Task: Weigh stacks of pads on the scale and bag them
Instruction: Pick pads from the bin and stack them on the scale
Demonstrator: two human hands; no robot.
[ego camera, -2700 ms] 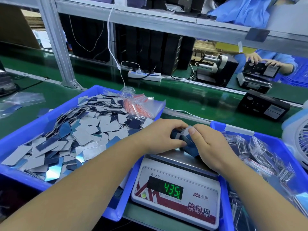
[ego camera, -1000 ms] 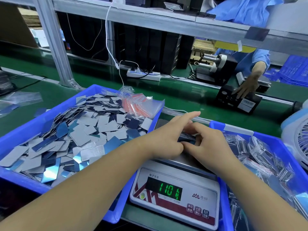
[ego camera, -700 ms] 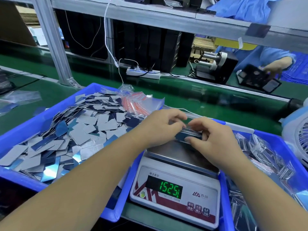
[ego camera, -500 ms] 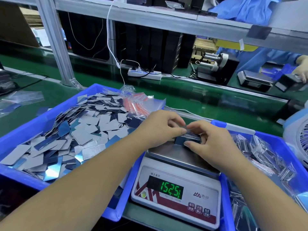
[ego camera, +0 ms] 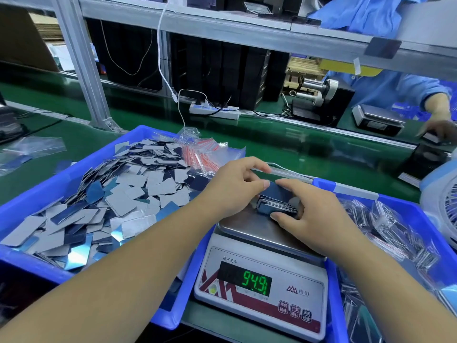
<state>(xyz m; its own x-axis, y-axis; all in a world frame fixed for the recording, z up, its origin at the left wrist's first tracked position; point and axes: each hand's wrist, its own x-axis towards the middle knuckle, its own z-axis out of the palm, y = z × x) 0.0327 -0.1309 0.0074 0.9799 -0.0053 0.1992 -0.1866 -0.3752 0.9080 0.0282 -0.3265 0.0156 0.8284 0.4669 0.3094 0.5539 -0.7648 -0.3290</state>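
small stack of pads (ego camera: 277, 205), dark blue faces with thin silvery edges, sits on scale (ego camera: 259, 276) platter. left hand (ego camera: 232, 186) and right hand (ego camera: 314, 219) pinch its sides. display reads 94.9.

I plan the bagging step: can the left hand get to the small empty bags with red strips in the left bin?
Probably yes. The bags lie uncovered on the loose pads, just beyond the left hand, but it first must release the stack.

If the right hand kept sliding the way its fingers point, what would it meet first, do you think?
The right hand points left across the scale pan; it already grips the pad stack, and beyond that would probably meet the left hand.
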